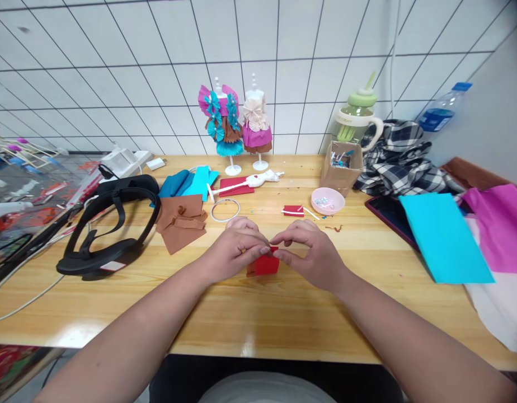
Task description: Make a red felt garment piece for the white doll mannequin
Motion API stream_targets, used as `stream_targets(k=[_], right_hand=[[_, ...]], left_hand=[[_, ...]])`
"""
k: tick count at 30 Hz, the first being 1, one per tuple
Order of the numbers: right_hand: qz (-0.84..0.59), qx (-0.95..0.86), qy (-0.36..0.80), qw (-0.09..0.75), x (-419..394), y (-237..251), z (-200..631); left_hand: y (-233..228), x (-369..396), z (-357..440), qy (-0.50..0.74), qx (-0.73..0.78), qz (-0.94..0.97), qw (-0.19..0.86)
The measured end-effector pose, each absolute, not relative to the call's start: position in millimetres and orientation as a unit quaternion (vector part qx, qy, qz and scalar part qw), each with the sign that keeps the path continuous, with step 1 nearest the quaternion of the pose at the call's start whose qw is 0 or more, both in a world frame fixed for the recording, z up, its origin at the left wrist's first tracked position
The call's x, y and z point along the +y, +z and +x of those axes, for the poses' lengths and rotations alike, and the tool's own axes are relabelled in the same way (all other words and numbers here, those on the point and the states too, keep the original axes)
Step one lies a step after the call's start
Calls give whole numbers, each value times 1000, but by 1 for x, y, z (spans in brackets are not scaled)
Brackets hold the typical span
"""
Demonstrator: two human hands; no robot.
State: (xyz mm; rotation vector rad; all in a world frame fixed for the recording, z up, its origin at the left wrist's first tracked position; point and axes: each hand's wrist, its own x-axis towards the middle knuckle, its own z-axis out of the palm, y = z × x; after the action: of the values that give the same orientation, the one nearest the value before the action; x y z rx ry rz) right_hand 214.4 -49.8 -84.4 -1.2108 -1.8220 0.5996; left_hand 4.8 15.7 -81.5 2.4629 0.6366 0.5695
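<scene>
My left hand (pixel 240 247) pinches a small red piece of paper or cloth (pixel 267 265) at its upper edge, thumb against forefinger. From the other side, my right hand (pixel 308 251) has its thumb and forefinger closed at the same edge, close to the left fingertips. A brown piece (pixel 251 270) shows at the left side of the red one. The fingers hide the exact grip. Just beyond lie a white ring (pixel 225 210) and a smaller red piece (pixel 292 210) with thin white strips.
Two dressed mini mannequins (pixel 232 169) (pixel 261 165) stand by the tiled wall. Brown sheets (pixel 178 238) and a black headset (pixel 136 246) lie left. A pink bowl (pixel 328 210), a cardboard box (pixel 340 179) and a turquoise sheet (pixel 447 240) are right.
</scene>
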Motion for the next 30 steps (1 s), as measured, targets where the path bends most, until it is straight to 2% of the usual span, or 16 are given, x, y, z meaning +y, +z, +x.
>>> stream_targets(k=[4, 12, 17, 23, 26, 30], right_hand=[[-497, -717, 240, 425, -51, -85, 212], [-503, -667, 336, 435, -49, -88, 207], [-496, -668, 342, 437, -49, -87, 207], [-496, -683, 287, 453, -49, -84, 212], [-515, -693, 224, 452, -47, -86, 218], [-519, -751, 102, 396, -45, -93, 221]], left_hand=[[-79, 14, 6, 198, 243, 911, 266], [-77, 13, 8, 189, 253, 912, 262], [-78, 12, 8, 193, 256, 907, 272], [-80, 14, 9, 214, 253, 908, 255], [-82, 14, 9, 255, 255, 883, 301], [-82, 10, 10, 294, 347, 803, 385]])
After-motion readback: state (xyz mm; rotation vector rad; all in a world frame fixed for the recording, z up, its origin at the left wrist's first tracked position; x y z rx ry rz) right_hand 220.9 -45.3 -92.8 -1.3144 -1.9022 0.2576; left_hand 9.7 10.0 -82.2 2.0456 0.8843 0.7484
